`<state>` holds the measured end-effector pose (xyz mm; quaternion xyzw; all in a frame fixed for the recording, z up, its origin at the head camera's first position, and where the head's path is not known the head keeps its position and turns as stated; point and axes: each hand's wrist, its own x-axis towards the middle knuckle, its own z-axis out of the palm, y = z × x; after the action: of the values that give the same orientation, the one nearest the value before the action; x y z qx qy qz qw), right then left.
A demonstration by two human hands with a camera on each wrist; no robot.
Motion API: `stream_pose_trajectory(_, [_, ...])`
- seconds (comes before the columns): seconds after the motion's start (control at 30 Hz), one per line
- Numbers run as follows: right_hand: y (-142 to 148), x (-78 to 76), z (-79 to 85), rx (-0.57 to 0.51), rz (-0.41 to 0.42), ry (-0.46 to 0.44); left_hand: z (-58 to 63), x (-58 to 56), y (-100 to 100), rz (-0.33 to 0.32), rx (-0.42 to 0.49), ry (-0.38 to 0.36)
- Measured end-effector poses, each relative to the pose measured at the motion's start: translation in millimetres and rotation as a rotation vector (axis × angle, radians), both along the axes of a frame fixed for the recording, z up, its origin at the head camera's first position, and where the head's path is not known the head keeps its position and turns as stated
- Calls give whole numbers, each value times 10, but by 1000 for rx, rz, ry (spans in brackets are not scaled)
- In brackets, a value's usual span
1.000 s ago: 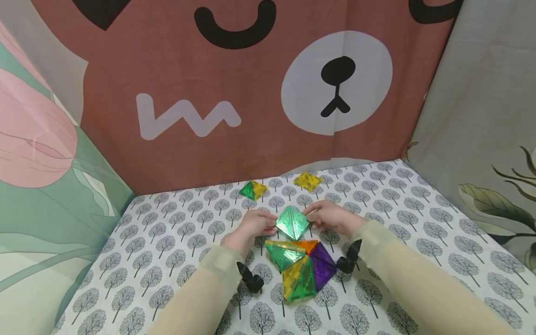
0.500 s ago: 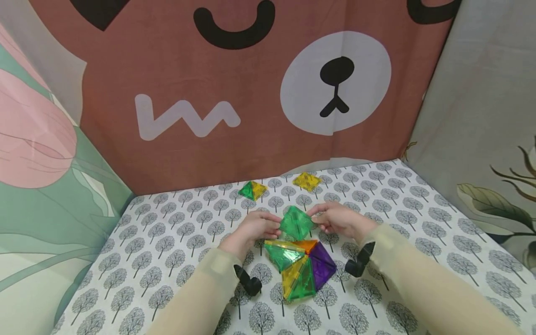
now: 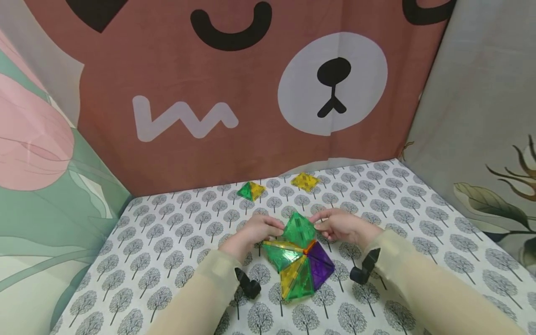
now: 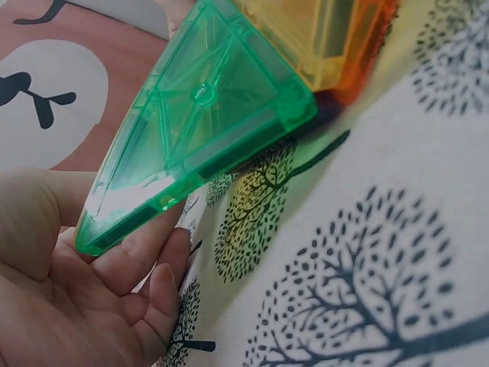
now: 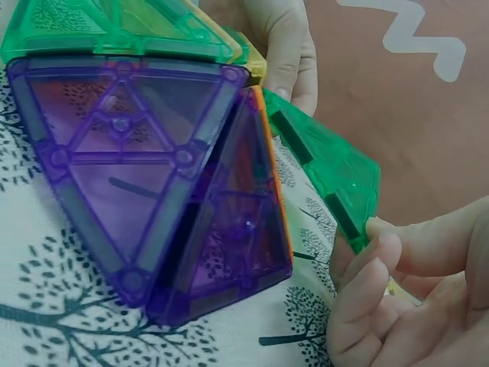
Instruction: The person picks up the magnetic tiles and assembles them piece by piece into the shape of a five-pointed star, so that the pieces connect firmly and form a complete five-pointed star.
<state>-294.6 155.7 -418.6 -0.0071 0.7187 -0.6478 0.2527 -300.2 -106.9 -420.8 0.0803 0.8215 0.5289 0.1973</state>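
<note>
Both hands hold a green translucent magnetic-tile piece (image 3: 299, 230) between them, one at each side corner. My left hand (image 3: 260, 229) grips its left corner with the fingertips. My right hand (image 3: 341, 226) pinches the other corner between thumb and fingers, as the right wrist view shows on the green tile (image 5: 332, 168). Right below it lies a cluster of magnetic tiles in green, yellow, orange and purple (image 3: 321, 266). The held piece's lower edge is at the cluster's orange tile (image 3: 310, 247). In the left wrist view a green tile (image 4: 202, 92) partly hides the left hand.
Toward the back of the tree-print cloth (image 3: 167, 260) sit a green-and-yellow tile pyramid (image 3: 251, 190) and a yellow tile piece (image 3: 305, 181). A brown bear-print curtain (image 3: 201, 158) rises directly behind, with printed curtains at both sides.
Both hands have brought the green tile piece slightly right and nearer, against the back of the cluster. It has tipped up, so its face shows steeper.
</note>
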Motion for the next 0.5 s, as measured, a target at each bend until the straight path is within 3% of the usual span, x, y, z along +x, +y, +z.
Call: stream_pose_trajectory(0.5, [9,34,-34,10,13,-2,42,-4,2,-68,-85,37])
